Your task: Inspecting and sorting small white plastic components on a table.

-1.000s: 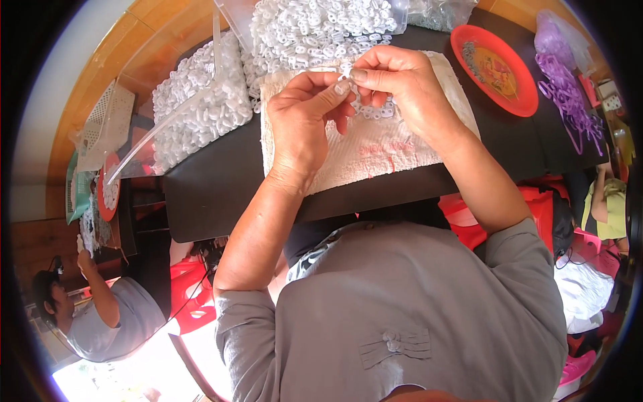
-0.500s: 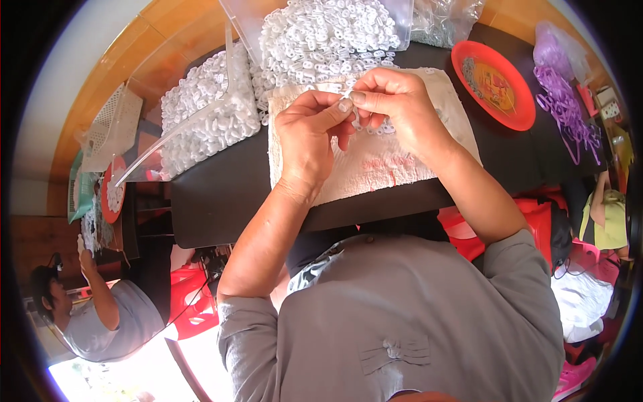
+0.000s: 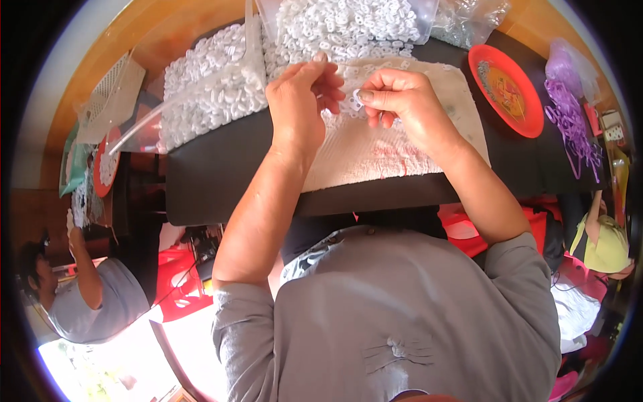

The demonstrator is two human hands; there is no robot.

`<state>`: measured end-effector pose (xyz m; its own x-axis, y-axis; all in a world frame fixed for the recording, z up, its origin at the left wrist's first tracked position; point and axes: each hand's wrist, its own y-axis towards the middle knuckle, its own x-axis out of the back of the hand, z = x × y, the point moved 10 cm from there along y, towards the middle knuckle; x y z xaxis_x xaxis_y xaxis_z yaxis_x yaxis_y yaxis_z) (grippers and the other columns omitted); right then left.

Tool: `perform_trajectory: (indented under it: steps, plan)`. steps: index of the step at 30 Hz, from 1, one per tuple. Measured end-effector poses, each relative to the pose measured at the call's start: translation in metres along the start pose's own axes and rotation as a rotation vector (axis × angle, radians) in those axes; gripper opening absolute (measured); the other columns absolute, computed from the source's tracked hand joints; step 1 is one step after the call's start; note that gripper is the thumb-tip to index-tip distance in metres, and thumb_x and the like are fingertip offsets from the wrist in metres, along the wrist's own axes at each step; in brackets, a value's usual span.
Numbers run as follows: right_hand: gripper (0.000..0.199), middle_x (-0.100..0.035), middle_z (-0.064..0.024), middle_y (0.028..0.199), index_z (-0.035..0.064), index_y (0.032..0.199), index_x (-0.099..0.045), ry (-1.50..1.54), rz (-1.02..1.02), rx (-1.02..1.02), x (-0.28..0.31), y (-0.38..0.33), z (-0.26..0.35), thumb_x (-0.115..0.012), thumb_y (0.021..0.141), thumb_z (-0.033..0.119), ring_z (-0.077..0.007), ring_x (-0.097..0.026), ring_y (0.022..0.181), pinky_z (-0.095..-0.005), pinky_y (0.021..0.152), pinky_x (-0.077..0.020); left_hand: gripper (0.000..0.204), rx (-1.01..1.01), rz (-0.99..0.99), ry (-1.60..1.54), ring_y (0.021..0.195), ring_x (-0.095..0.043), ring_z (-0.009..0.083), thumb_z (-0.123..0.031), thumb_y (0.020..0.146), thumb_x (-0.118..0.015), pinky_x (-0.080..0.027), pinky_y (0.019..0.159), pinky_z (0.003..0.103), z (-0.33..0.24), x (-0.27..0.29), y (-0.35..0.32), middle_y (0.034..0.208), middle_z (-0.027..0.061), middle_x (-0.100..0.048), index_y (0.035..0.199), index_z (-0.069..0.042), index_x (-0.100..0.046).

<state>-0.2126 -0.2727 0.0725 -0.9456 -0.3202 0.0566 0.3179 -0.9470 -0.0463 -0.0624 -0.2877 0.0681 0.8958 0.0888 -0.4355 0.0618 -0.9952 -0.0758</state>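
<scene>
My right hand (image 3: 406,100) pinches a small white plastic piece (image 3: 357,96) between thumb and forefinger, its other fingers curled below. Left of it, apart, my left hand (image 3: 301,94) is raised with its thumb up and its fingers loosely parted; nothing shows in it. Both hands are above a cream cloth (image 3: 375,167) on the dark table (image 3: 214,174). A few more white pieces lie on the cloth behind and between the hands. Just beyond, a big heap of white oval pieces with holes (image 3: 341,30) spills from a clear plastic bin (image 3: 426,20).
At the left, a second clear container (image 3: 258,40) holds more white pieces. An orange-red plate (image 3: 536,120) with small metal parts sits on the right, beside purple ribbon (image 3: 573,127). A clear bag (image 3: 469,23) stands behind. Other people (image 3: 100,295) work at both sides.
My hands have come apart. The left hand has moved up and away with its fingers loosening, while the right keeps its pinch on a white piece. The view has shifted slightly.
</scene>
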Motion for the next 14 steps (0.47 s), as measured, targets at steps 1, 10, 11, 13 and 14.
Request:
perform_trajectory:
  steps: [1,10,11,13,14]
  plan:
    - [0.013,-0.061,-0.0003,0.070,0.0035,0.084,-0.063,-0.011,0.022,0.021,-0.005,0.000,0.000,-0.064,0.088,0.016,-0.0088,-0.057,0.062,-0.0217,0.055,-0.0384,0.027,0.006,0.019,0.027,0.061,-0.058,0.0206,-0.021,0.093,-0.059,-0.044,0.052,0.030,-0.001,0.000,0.001,0.077,0.0125,-0.062,0.093,0.006,-0.063]
    - [0.007,-0.063,-0.0088,0.069,0.0003,0.084,-0.061,-0.694,0.066,0.502,-0.050,-0.017,0.020,-0.067,0.083,0.004,-0.0155,-0.058,0.061,-0.0294,0.058,-0.0449,0.018,-0.078,0.024,-0.041,0.058,-0.059,0.0207,-0.012,0.088,-0.062,-0.044,0.049,0.031,-0.011,0.004,0.002,0.073,0.0142,-0.064,0.086,0.006,-0.064]
    - [0.009,-0.063,-0.0142,0.073,0.0008,0.085,-0.061,-0.779,0.069,0.511,-0.054,-0.018,0.021,-0.068,0.080,0.005,-0.0190,-0.060,0.062,-0.0321,0.059,-0.0458,0.018,-0.045,0.011,-0.040,0.057,-0.057,0.0192,-0.013,0.090,-0.058,-0.043,0.049,0.029,-0.012,0.002,0.002,0.071,0.0122,-0.062,0.086,0.004,-0.064]
    - [0.008,-0.064,-0.0138,0.073,0.0015,0.085,-0.061,-0.845,0.068,0.569,-0.059,-0.021,0.021,-0.067,0.081,0.006,-0.0185,-0.062,0.064,-0.0332,0.059,-0.0466,0.019,-0.015,0.021,-0.059,0.059,-0.057,0.0197,-0.014,0.090,-0.058,-0.044,0.050,0.030,-0.004,0.006,0.007,0.072,0.0114,-0.062,0.087,0.003,-0.064]
    - [0.007,-0.065,-0.0133,0.072,0.0022,0.085,-0.062,-0.914,0.055,0.631,-0.061,-0.024,0.022,-0.067,0.083,0.006,-0.0180,-0.064,0.065,-0.0343,0.059,-0.0473,0.018,-0.005,0.020,-0.059,0.059,-0.057,0.0200,-0.013,0.090,-0.058,-0.044,0.050,0.030,-0.004,0.006,0.005,0.074,0.0119,-0.062,0.088,0.003,-0.064]
